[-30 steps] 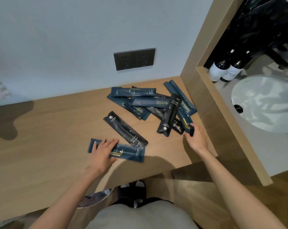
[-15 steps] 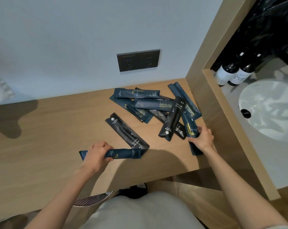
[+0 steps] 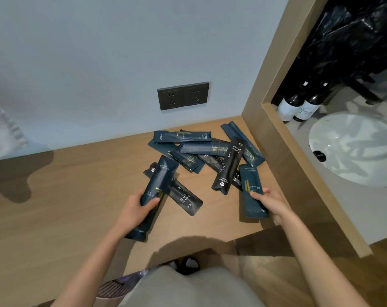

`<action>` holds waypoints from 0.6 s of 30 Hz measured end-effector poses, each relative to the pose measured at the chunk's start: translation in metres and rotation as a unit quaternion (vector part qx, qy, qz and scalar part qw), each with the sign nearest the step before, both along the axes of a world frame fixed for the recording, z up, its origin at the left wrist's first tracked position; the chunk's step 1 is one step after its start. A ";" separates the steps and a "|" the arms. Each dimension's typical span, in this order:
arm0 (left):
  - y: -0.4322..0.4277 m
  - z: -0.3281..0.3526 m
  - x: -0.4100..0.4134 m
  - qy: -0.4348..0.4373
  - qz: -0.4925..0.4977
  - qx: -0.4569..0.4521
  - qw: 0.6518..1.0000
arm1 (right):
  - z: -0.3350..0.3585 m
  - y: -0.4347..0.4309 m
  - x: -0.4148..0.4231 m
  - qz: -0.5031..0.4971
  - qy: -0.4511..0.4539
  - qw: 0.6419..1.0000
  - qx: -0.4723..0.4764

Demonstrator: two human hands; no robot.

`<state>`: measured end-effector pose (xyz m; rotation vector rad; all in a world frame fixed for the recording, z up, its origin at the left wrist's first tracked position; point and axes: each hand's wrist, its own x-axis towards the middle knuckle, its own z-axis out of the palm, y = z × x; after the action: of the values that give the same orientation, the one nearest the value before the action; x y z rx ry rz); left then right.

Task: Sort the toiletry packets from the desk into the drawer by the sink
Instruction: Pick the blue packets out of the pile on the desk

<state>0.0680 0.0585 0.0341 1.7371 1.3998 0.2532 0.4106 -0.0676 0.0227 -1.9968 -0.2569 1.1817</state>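
Wooden desk (image 3: 66, 207) against the wall, sink (image 3: 354, 149) to the right past a wooden partition; no drawer in view. A heap of dark packets (image 3: 201, 149) lies at the desk's back right corner. Left hand (image 3: 135, 209) grips 1 navy packet (image 3: 157, 187) around its middle, lifted over a black toothbrush packet (image 3: 183, 198). Right hand (image 3: 272, 202) pinches another navy packet (image 3: 251, 191) at its lower half. Likely light, flexible, slick film; best held mid-length, across the width.

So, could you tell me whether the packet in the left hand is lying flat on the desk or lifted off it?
Lifted: the left hand grips the navy packet, its far end tilted up over the toothbrush packet.
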 end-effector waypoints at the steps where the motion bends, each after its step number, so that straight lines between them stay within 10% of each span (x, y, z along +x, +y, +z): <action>1: -0.001 0.004 0.005 -0.028 0.018 -0.026 0.999 | 0.007 -0.003 -0.005 0.003 0.021 1.000 0.006; 6: -0.003 0.012 0.019 -0.216 0.059 -0.093 0.970 | 0.026 -0.014 -0.035 0.015 0.088 0.993 0.071; 11: -0.012 0.020 0.038 -0.191 -0.017 -0.034 0.981 | 0.050 -0.009 -0.078 0.068 0.056 0.984 0.153; 18: -0.028 0.032 0.058 -0.271 0.049 -0.193 0.942 | 0.057 0.014 -0.122 0.148 -0.064 0.966 0.201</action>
<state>0.1259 0.0305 0.0666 1.1569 1.0409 0.4423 0.2882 -0.0533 0.0796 -1.7113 -0.8189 1.0743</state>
